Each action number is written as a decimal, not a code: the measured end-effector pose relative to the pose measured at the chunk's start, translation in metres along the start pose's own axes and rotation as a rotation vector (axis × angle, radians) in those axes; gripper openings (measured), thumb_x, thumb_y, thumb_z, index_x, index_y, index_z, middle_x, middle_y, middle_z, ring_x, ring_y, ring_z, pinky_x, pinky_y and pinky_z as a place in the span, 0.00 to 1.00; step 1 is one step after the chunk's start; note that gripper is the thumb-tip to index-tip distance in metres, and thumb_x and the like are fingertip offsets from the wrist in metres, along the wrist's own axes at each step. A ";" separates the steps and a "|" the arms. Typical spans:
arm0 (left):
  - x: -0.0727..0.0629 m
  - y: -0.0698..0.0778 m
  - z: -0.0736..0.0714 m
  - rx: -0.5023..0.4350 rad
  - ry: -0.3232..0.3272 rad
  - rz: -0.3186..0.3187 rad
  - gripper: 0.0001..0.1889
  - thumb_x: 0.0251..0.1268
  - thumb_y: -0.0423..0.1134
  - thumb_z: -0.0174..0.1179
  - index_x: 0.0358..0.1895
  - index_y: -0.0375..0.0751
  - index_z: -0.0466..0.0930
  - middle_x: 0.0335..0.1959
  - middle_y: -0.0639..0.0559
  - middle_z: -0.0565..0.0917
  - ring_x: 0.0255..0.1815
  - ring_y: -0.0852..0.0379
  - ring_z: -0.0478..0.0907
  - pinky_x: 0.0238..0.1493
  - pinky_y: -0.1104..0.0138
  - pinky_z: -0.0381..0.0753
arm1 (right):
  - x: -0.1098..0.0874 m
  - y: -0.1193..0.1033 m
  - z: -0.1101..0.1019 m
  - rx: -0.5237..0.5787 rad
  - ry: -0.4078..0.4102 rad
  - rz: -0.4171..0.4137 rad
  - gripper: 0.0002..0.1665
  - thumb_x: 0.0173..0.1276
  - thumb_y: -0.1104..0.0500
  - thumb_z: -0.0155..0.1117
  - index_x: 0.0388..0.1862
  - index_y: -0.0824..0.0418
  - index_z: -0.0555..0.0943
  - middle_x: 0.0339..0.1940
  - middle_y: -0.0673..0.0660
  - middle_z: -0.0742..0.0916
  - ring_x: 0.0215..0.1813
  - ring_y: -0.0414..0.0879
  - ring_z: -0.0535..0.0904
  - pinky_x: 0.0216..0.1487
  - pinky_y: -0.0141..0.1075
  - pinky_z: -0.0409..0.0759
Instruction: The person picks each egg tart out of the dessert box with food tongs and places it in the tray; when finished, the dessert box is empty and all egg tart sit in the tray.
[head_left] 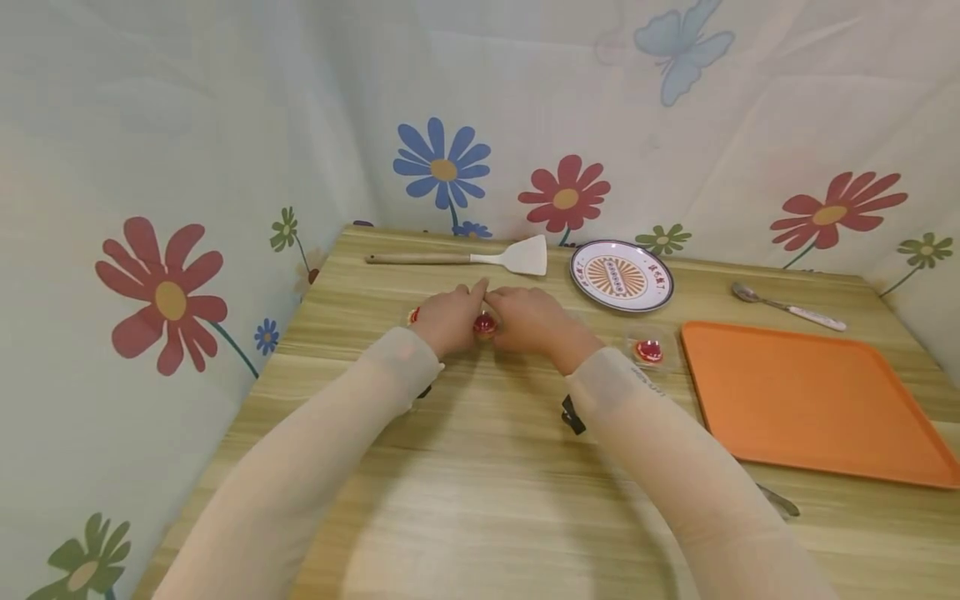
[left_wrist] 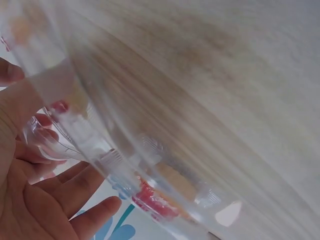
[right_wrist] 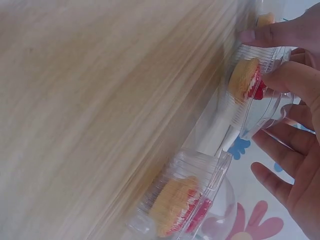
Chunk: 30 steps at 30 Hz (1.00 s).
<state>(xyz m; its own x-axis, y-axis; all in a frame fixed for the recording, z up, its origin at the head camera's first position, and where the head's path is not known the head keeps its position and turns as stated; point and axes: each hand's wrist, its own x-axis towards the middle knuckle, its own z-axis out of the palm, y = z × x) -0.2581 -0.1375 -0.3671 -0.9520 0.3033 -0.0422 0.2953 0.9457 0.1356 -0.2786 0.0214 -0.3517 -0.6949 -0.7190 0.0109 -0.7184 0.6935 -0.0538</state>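
Sleeves (head_left: 307,467) nearest, your left hand (head_left: 450,320) and right hand (head_left: 536,323), fingers part-curled, pinch the cake box (head_left: 486,324) between them.

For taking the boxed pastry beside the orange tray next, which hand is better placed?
Probably the right hand: the boxed pastry lies nearer it, rightward; the left hand would have to reach across.

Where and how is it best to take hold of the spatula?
I would grip the spatula around the middle of its wooden handle, coming from above. It lies flat, the slim handle pointing left and easy to wrap; the wide, flat white blade would likely be more awkward.
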 end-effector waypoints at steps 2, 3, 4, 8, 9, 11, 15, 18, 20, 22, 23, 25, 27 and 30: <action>0.001 -0.001 0.002 -0.016 -0.008 -0.011 0.52 0.53 0.41 0.71 0.79 0.40 0.48 0.62 0.33 0.74 0.54 0.39 0.79 0.51 0.49 0.80 | -0.001 0.000 0.000 0.015 0.003 0.000 0.29 0.62 0.54 0.68 0.61 0.61 0.77 0.53 0.56 0.84 0.51 0.58 0.82 0.55 0.53 0.78; 0.001 -0.001 0.002 -0.024 -0.014 -0.015 0.54 0.52 0.41 0.72 0.80 0.40 0.47 0.63 0.33 0.74 0.54 0.40 0.79 0.51 0.49 0.80 | -0.001 0.000 0.000 0.022 0.000 0.002 0.29 0.62 0.54 0.68 0.61 0.61 0.77 0.54 0.57 0.84 0.52 0.58 0.82 0.55 0.54 0.78; 0.001 -0.001 0.003 -0.035 -0.016 -0.015 0.55 0.51 0.41 0.72 0.80 0.41 0.46 0.63 0.33 0.74 0.54 0.40 0.79 0.51 0.50 0.80 | -0.002 0.000 0.000 0.030 -0.003 0.006 0.30 0.62 0.55 0.68 0.62 0.61 0.76 0.55 0.57 0.84 0.53 0.58 0.82 0.56 0.54 0.78; 0.000 0.002 -0.001 -0.077 -0.025 -0.020 0.62 0.47 0.43 0.77 0.81 0.43 0.42 0.62 0.33 0.73 0.52 0.40 0.79 0.51 0.50 0.80 | -0.003 0.001 -0.002 0.054 -0.021 0.032 0.36 0.62 0.55 0.68 0.69 0.60 0.72 0.61 0.59 0.82 0.60 0.57 0.79 0.62 0.52 0.75; -0.001 0.003 -0.003 -0.086 -0.027 -0.022 0.63 0.45 0.44 0.78 0.81 0.43 0.41 0.62 0.33 0.73 0.52 0.40 0.79 0.52 0.50 0.80 | -0.003 0.001 -0.002 0.066 -0.024 0.040 0.37 0.63 0.55 0.68 0.71 0.60 0.71 0.63 0.59 0.81 0.62 0.57 0.77 0.64 0.52 0.74; -0.002 0.005 -0.006 -0.103 -0.030 -0.029 0.66 0.43 0.46 0.80 0.81 0.44 0.40 0.63 0.34 0.73 0.52 0.39 0.79 0.52 0.49 0.80 | -0.004 0.003 -0.003 0.082 -0.029 0.053 0.40 0.64 0.54 0.67 0.74 0.61 0.67 0.67 0.60 0.78 0.66 0.56 0.74 0.67 0.50 0.71; -0.005 0.005 -0.010 -0.105 -0.024 -0.031 0.64 0.46 0.51 0.77 0.81 0.44 0.40 0.64 0.35 0.72 0.57 0.37 0.77 0.61 0.46 0.74 | -0.006 0.007 -0.006 0.141 -0.031 0.071 0.43 0.66 0.50 0.68 0.76 0.60 0.65 0.71 0.60 0.74 0.70 0.55 0.70 0.71 0.49 0.66; -0.007 0.005 -0.015 -0.089 -0.011 -0.030 0.60 0.49 0.54 0.75 0.81 0.43 0.44 0.69 0.37 0.69 0.63 0.37 0.73 0.69 0.40 0.61 | -0.008 0.011 -0.009 0.210 -0.017 0.066 0.43 0.66 0.48 0.68 0.77 0.59 0.64 0.71 0.61 0.74 0.70 0.56 0.70 0.71 0.48 0.66; -0.009 0.006 -0.022 -0.073 0.008 -0.025 0.55 0.52 0.53 0.73 0.80 0.44 0.49 0.72 0.40 0.68 0.67 0.39 0.71 0.71 0.37 0.52 | -0.009 0.015 -0.012 0.276 0.002 0.052 0.43 0.66 0.49 0.68 0.76 0.60 0.65 0.70 0.61 0.75 0.67 0.55 0.73 0.70 0.47 0.67; -0.013 0.006 -0.030 -0.051 0.047 -0.005 0.47 0.56 0.49 0.72 0.77 0.44 0.58 0.71 0.42 0.69 0.67 0.40 0.71 0.71 0.36 0.52 | -0.010 0.018 -0.016 0.354 0.015 0.043 0.42 0.66 0.51 0.68 0.76 0.60 0.65 0.67 0.61 0.78 0.63 0.54 0.75 0.68 0.46 0.70; -0.015 0.006 -0.034 -0.039 0.072 0.010 0.42 0.58 0.47 0.71 0.75 0.44 0.62 0.70 0.42 0.70 0.66 0.41 0.72 0.71 0.37 0.52 | -0.011 0.020 -0.018 0.400 0.017 0.042 0.42 0.65 0.52 0.68 0.76 0.59 0.65 0.65 0.60 0.79 0.61 0.54 0.76 0.67 0.46 0.71; -0.018 0.005 -0.041 -0.021 0.113 0.041 0.34 0.61 0.43 0.69 0.71 0.45 0.68 0.68 0.44 0.73 0.66 0.42 0.72 0.71 0.37 0.52 | -0.013 0.023 -0.023 0.469 0.004 0.051 0.42 0.66 0.53 0.68 0.77 0.58 0.65 0.65 0.61 0.79 0.60 0.54 0.75 0.66 0.46 0.71; -0.021 0.004 -0.047 -0.010 0.153 0.066 0.28 0.64 0.42 0.67 0.68 0.45 0.73 0.66 0.44 0.75 0.67 0.44 0.72 0.72 0.39 0.53 | -0.016 0.024 -0.029 0.531 -0.020 0.069 0.43 0.67 0.53 0.68 0.77 0.58 0.63 0.67 0.61 0.77 0.63 0.54 0.74 0.67 0.47 0.70; -0.025 0.005 -0.052 -0.029 0.212 0.084 0.23 0.69 0.42 0.64 0.65 0.45 0.76 0.64 0.46 0.78 0.67 0.45 0.72 0.73 0.44 0.57 | -0.021 0.027 -0.036 0.601 -0.053 0.086 0.43 0.69 0.51 0.66 0.78 0.59 0.61 0.70 0.62 0.75 0.68 0.55 0.72 0.69 0.48 0.69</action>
<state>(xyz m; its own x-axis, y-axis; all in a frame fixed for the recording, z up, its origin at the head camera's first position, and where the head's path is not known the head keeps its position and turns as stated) -0.2374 -0.1465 -0.3136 -0.9207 0.3469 0.1789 0.3749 0.9135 0.1582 -0.2846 0.0567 -0.3170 -0.7361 -0.6735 -0.0676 -0.5053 0.6133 -0.6071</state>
